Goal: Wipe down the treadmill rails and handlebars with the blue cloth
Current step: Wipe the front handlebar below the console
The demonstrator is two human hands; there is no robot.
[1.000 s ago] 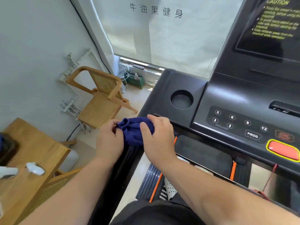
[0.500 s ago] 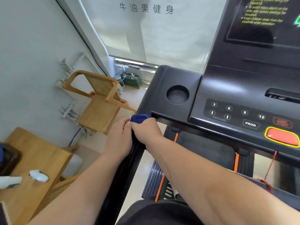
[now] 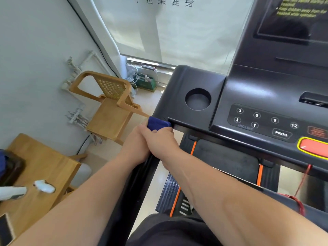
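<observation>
Head cam, single view. I saw both hands clamped together at the top end of the left handrail, right where it met the treadmill console.

- blue cloth: bunched over the rail, only a small fold visible fwd of the knuckles, touching the console's lower edge. Rest was hidden under the hands.
- left hand: on outer side of rail, fingers curled round cloth + rail.
- right hand: on inner side, pressed against the left, fingers curled over the cloth. Neither hand slack or spread.
- Both forearms ran in from bottom of frame and converged on the rail.

Surroundings, as I logged them:
- cup holder just beyond the cloth, on the console's left wing.
- keypad w/ PROG button and red stop button to the right.
- red cord hung below the stop button.
- belt under the console, orange strips at the sides.
- wooden chair by the wall, left of the rail.
- wooden counter at lower left carried a white plastic item; couldn't ID it.
</observation>
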